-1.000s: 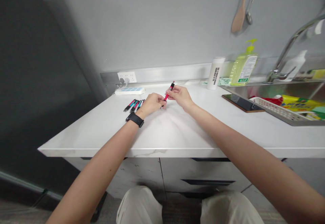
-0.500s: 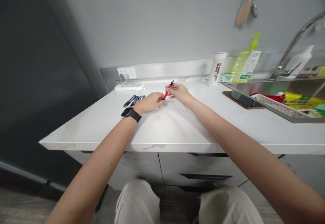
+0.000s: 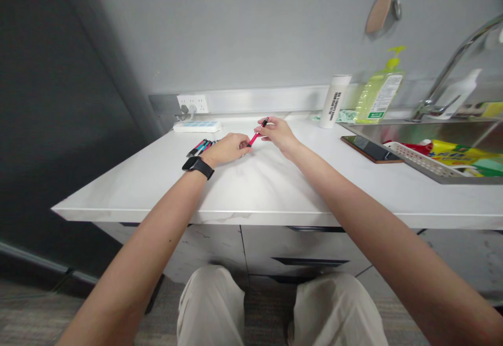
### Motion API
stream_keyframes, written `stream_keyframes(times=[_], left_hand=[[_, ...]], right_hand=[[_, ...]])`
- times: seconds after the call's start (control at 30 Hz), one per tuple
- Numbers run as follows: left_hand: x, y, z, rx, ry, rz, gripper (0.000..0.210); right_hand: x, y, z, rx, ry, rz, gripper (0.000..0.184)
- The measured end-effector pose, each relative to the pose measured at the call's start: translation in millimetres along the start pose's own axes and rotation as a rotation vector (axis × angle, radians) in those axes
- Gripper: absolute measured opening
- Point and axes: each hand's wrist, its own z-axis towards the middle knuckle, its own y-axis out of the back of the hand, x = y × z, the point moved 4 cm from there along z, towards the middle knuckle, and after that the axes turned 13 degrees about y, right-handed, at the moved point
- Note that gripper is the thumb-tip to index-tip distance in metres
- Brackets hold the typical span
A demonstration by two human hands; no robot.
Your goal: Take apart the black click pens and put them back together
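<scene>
A pink pen (image 3: 255,138) with black ends is held at a slant above the white countertop (image 3: 275,189). My right hand (image 3: 278,133) pinches its upper part between thumb and fingers, and the black top pokes out above. At the lower black end, the thumb and fingers of my left hand (image 3: 232,147) close around the pen; a black watch is on that wrist. Just behind my left hand, several pens (image 3: 199,147) in pink, teal and black lie side by side, partly hidden by the hand.
Along the wall are a power strip (image 3: 197,126), a wall socket (image 3: 192,103), a white bottle (image 3: 334,102) and a yellow-green pump bottle (image 3: 378,95). A phone (image 3: 371,148) lies beside the sink (image 3: 448,175), which has a white basket (image 3: 422,161) and a faucet (image 3: 451,68).
The view has shifted slightly. Both hands stay on the pink pen, and its lower black end now shows at my left fingertips. The pens on the counter have not moved.
</scene>
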Motion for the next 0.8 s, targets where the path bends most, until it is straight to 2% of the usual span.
stream_keyframes(times=[0.1,0.2,0.27,0.4,0.53,0.67,0.8], left_hand=[[3.7,-0.7,1.1,-0.012,0.008,-0.007,0.026],[4.0,0.1,0.7,-0.022,0.013,0.009,0.026],[2.1,0.6,0.1,-0.021,0.008,0.015,0.026],[-0.3,-0.5,0.1,-0.007,-0.012,0.016,0.026],[2.1,-2.3,0.8,-0.001,-0.031,0.035,0.025],[2.3,-1.3,0.1,-0.010,-0.028,0.028,0.024],[0.2,-1.1,-0.3,0.002,-0.029,0.024,0.023]], right_hand=[[-1.2,0.7,0.6,-0.013,-0.018,0.043,0.027],[-1.6,0.5,0.5,-0.025,-0.020,0.002,0.012],[-1.4,0.8,0.8,-0.026,-0.005,-0.022,0.009],[0.9,2.5,1.6,-0.034,0.028,0.059,0.015],[2.6,0.2,0.9,-0.023,-0.004,0.130,0.023],[-1.8,-0.8,0.9,-0.057,-0.046,0.052,0.018],[-4.5,2.1,1.4,-0.054,-0.008,-0.037,0.020]])
